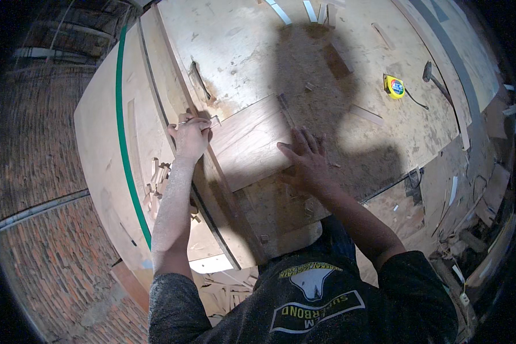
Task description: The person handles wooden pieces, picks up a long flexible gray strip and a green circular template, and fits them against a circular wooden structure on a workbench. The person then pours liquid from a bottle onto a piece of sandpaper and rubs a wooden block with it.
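A rectangular thin wooden panel [249,143] lies flat on the worktable, its left end against a long raised wooden rail [218,180]. My left hand [190,140] is at that rail near the panel's far left corner, its fingers bent and pressed together. A small pale wood piece [214,121] sits right beside its fingertips; what the fingers grip is hidden. My right hand [308,156] rests with fingers spread at the panel's right end, partly in shadow. A narrow strip [285,109] lies along that end.
On the worktable [241,51] lie a yellow tape measure [394,86], a hammer [437,80], a thin dark tool [200,80] and loose wood strips [368,114]. Small wood offcuts [155,180] are piled left of my left forearm. A green band [120,114] runs along the left board.
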Demonstrator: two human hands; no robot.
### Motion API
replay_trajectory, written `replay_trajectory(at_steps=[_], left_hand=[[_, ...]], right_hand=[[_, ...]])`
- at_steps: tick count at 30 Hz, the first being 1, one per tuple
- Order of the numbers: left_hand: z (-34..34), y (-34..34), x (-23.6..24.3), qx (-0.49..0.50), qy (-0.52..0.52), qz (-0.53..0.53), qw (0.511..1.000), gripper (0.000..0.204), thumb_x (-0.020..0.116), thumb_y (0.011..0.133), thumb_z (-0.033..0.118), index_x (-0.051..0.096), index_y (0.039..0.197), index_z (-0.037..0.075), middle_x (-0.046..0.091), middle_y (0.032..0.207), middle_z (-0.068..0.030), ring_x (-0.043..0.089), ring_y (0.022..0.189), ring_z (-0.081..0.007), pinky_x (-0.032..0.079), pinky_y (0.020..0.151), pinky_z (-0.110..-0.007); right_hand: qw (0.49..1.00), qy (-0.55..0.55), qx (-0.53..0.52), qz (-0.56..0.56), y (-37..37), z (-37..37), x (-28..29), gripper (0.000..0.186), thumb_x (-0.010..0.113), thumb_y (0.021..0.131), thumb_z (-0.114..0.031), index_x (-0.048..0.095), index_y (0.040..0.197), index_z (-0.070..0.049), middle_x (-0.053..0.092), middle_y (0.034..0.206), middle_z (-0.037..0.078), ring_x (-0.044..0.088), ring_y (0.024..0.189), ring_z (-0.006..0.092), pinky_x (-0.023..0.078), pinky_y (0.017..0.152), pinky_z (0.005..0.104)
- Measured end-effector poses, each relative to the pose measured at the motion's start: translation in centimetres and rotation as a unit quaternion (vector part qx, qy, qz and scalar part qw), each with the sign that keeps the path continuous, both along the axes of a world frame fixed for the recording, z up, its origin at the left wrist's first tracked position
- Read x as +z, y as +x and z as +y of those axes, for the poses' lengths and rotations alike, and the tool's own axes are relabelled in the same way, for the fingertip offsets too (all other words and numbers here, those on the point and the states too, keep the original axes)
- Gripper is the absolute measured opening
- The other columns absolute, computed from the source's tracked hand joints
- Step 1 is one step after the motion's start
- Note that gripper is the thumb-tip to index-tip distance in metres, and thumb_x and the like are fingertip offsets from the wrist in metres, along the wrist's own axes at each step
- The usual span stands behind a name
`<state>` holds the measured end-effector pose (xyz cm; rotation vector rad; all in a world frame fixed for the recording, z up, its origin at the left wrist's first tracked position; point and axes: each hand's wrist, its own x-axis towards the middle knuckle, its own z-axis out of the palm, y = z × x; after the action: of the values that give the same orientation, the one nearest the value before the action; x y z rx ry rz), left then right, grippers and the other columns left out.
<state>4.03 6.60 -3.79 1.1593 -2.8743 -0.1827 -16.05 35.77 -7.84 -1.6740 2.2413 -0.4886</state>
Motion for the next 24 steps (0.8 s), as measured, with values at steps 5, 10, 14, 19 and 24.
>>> replay_trajectory(at_steps=[5, 10, 14, 19, 24], left_hand=[[1.0, -0.5, 1.8, 0.029, 0.015, -0.073, 0.997, 0.027, 0.076, 0.079, 0.024, 0.080, 0.106, 0.023, 0.072, 0.116, 0.0042, 0.053, 0.124, -0.0194, 0.023, 0.108, -0.057], [0.8, -0.1, 2.4, 0.034, 0.041, -0.095, 0.994, 0.034, 0.077, 0.076, 0.030, 0.079, 0.109, 0.022, 0.070, 0.121, 0.0028, 0.052, 0.127, -0.0204, 0.020, 0.110, -0.062], [0.4, -0.4, 2.7, 0.028, 0.038, -0.104, 0.993, 0.036, 0.076, 0.076, 0.033, 0.079, 0.110, 0.023, 0.070, 0.123, 0.0039, 0.050, 0.127, -0.0214, 0.022, 0.109, -0.062], [-2.0, -1.2, 2.6, 0.035, 0.027, -0.132, 0.990, 0.037, 0.076, 0.077, 0.033, 0.078, 0.112, 0.023, 0.069, 0.126, 0.0058, 0.050, 0.126, -0.0219, 0.027, 0.105, -0.060], [-4.9, -1.7, 1.6, 0.031, 0.011, -0.120, 0.992, 0.037, 0.076, 0.077, 0.029, 0.077, 0.112, 0.021, 0.069, 0.123, 0.0026, 0.049, 0.126, -0.0238, 0.028, 0.101, -0.064]], right_hand=[[0.999, -0.044, -0.021, -0.008, 0.4, -0.8, -0.1, 0.074, 0.082, 0.071, -0.056, 0.062, 0.136, -0.027, 0.032, 0.161, 0.017, 0.025, 0.151, 0.0358, 0.006, 0.120, 0.0679], [0.999, -0.035, -0.034, 0.001, 0.5, -1.2, 0.7, 0.071, 0.083, 0.070, -0.057, 0.067, 0.131, -0.026, 0.037, 0.158, 0.015, 0.028, 0.149, 0.0346, 0.006, 0.120, 0.0686], [0.999, -0.025, -0.033, -0.013, 0.3, -2.1, 1.8, 0.070, 0.084, 0.071, -0.055, 0.066, 0.132, -0.024, 0.034, 0.159, 0.015, 0.029, 0.148, 0.0336, 0.006, 0.119, 0.0694], [0.998, 0.010, -0.045, -0.038, -0.1, -4.6, 3.3, 0.071, 0.085, 0.071, -0.051, 0.066, 0.132, -0.019, 0.031, 0.161, 0.016, 0.024, 0.150, 0.0363, 0.007, 0.118, 0.0708], [0.991, -0.037, -0.046, -0.116, -1.0, -7.0, 1.3, 0.077, 0.084, 0.072, -0.054, 0.065, 0.134, -0.014, 0.032, 0.160, 0.018, 0.024, 0.149, 0.0389, 0.008, 0.117, 0.0719]])
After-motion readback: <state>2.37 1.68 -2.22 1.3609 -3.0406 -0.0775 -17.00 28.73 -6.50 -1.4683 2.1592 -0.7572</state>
